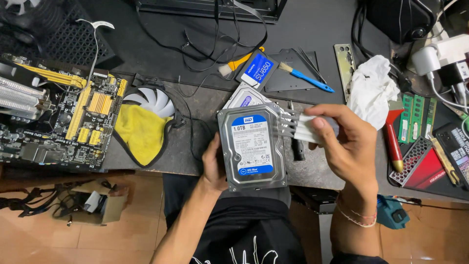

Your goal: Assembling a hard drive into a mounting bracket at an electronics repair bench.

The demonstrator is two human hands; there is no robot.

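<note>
My left hand [213, 166] grips the left edge of a silver hard drive [251, 146] with a blue and white label, held flat above the desk's front edge. My right hand [342, 142] pinches a folded white wipe [300, 128], blurred by motion, against the drive's upper right corner. A second silver drive [243, 98] lies on the desk just behind the held one. A small dark flat drive with a blue label [256, 69] rests farther back.
A motherboard [73, 117] fills the left side. A white fan [152, 101] and yellow cloth [141, 132] sit beside it. Two brushes [308, 76], crumpled white tissue [371, 90], green memory sticks [415, 117], a red-handled tool [393, 144] and cables lie to the right.
</note>
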